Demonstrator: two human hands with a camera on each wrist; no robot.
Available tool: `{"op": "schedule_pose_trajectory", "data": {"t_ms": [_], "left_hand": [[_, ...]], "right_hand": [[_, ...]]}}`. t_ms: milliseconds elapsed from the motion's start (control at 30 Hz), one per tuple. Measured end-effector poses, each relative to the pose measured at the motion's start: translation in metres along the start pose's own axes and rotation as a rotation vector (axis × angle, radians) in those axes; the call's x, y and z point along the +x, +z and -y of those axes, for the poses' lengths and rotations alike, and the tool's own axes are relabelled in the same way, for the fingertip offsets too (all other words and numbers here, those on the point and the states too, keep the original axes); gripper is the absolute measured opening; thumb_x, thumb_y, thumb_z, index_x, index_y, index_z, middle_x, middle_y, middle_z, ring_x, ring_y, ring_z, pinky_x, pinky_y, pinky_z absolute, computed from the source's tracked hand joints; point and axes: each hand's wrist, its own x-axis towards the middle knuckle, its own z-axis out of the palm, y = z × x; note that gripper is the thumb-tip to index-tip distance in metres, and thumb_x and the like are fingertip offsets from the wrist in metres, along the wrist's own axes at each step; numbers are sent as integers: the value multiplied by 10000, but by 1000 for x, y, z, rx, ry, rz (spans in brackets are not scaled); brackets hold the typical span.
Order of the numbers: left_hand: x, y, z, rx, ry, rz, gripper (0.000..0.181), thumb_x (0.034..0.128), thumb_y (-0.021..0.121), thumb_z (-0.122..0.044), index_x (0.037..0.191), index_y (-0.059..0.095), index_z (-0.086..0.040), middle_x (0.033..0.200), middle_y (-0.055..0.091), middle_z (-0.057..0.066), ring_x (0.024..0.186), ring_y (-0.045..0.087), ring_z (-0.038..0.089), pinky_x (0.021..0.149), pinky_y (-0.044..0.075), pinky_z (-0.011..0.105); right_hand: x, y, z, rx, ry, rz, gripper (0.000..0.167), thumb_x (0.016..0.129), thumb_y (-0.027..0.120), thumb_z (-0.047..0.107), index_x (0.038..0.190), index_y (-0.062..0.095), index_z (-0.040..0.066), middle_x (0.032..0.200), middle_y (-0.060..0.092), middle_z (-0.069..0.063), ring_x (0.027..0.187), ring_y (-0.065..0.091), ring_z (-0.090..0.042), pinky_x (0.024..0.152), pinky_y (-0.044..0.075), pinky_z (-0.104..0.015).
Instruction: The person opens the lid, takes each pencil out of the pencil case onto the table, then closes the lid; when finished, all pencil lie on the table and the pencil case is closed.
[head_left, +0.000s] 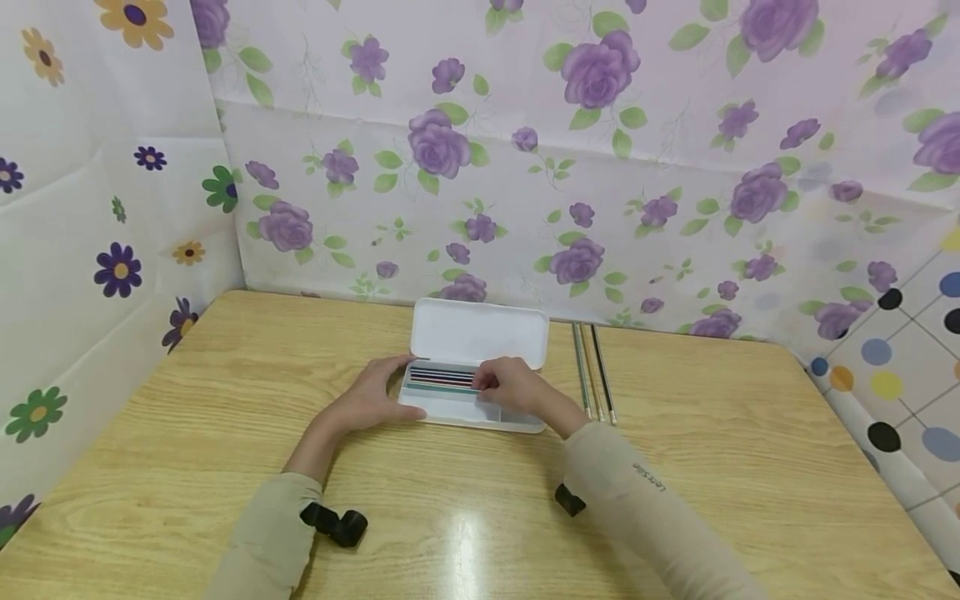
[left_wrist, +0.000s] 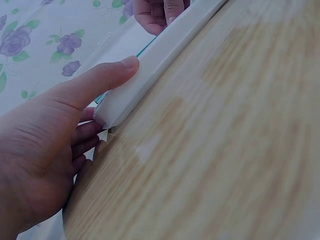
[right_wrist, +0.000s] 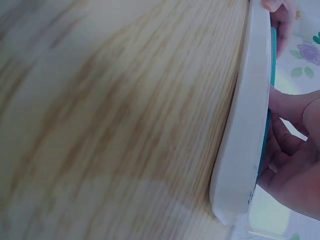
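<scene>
A white pencil case (head_left: 459, 421) lies on the table with its lid (head_left: 480, 332) raised at the back. Several dark pencils (head_left: 441, 377) lie side by side inside it. In front of them runs a green pencil (head_left: 442, 389), whose right part my right hand (head_left: 513, 386) pinches between thumb and fingers. That green pencil (right_wrist: 273, 60) shows above the case's front wall in the right wrist view. My left hand (head_left: 369, 397) holds the case's left end, its thumb on the front edge and its fingers round the back corner.
Three pencils (head_left: 592, 375) lie side by side to the right of the case, pointing towards the back. A wooden table (head_left: 450, 500) carries everything. Flowered sheeting (head_left: 510, 208) stands along the back and left side, and dotted sheeting (head_left: 892, 392) on the right.
</scene>
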Motion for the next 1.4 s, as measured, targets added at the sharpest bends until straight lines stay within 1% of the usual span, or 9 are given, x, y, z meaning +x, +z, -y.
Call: {"op": "schedule_pose_trajectory", "data": {"t_ms": [167,300,500,600,767,967,1067,1200,1400], "left_hand": [[0,0,1,-9,2,1,931,719,853,-357,1459,392,-31,1473,349,197,1370,241,392,1093,199,580],[0,0,1,-6,5,4,934,722,850,-360,1459,387,-22,1475,341,205,1373,235,396,1093,201,582],[-1,0,2,5,-3,6,950,722,848,-375,1470,374,-31,1479,337,200,1374,229,391,1088,208,586],[0,0,3,7,-5,3,946,718,852,-368,1469,380,-39,1478,342,194,1373,235,383,1089,212,580],[0,0,2,8,-3,-6,926,713,858,-346,1461,400,-48,1469,356,189,1366,250,378,1090,216,572],[0,1,1,6,-7,-10,914,713,856,-348,1454,410,-51,1462,362,186,1361,253,373,1093,208,569],[1,1,1,11,-13,-11,919,713,855,-357,1457,407,-54,1461,363,184,1359,254,370,1093,210,567],[0,0,1,11,-18,-11,928,711,858,-356,1461,401,-56,1465,359,183,1361,250,371,1093,209,568],[0,1,1,8,-12,-10,928,712,859,-346,1461,401,-44,1464,358,194,1360,246,383,1091,203,577]], "right_hand": [[-1,-1,0,6,-23,-11,45,874,682,-13,904,690,20,818,655,-3,733,558,-88,687,484,-225],[-3,-5,1,17,-25,-49,51,872,688,-8,913,690,22,828,658,-11,748,572,-101,696,489,-236],[-5,-13,2,9,-21,-97,137,895,664,8,1027,699,-4,869,661,-29,776,580,-138,696,491,-266],[-6,-17,0,-5,-9,-116,169,908,650,21,1066,704,-7,895,667,-41,803,585,-157,709,492,-286],[-9,-25,-4,-11,26,-159,173,926,638,52,1080,704,10,922,671,-44,840,596,-171,730,494,-313],[-13,-38,-7,33,58,-233,178,938,621,71,1085,689,-3,918,666,-58,846,596,-194,716,495,-331],[-16,-44,-9,55,80,-254,183,942,614,70,1093,677,-11,929,662,-73,852,593,-206,720,495,-334],[-20,-51,-15,72,83,-266,191,943,609,57,1104,652,-37,940,651,-93,859,589,-219,750,495,-344],[-30,-62,-23,68,95,-298,221,936,625,68,1118,640,-57,963,651,-120,886,593,-249,801,494,-382]]}}
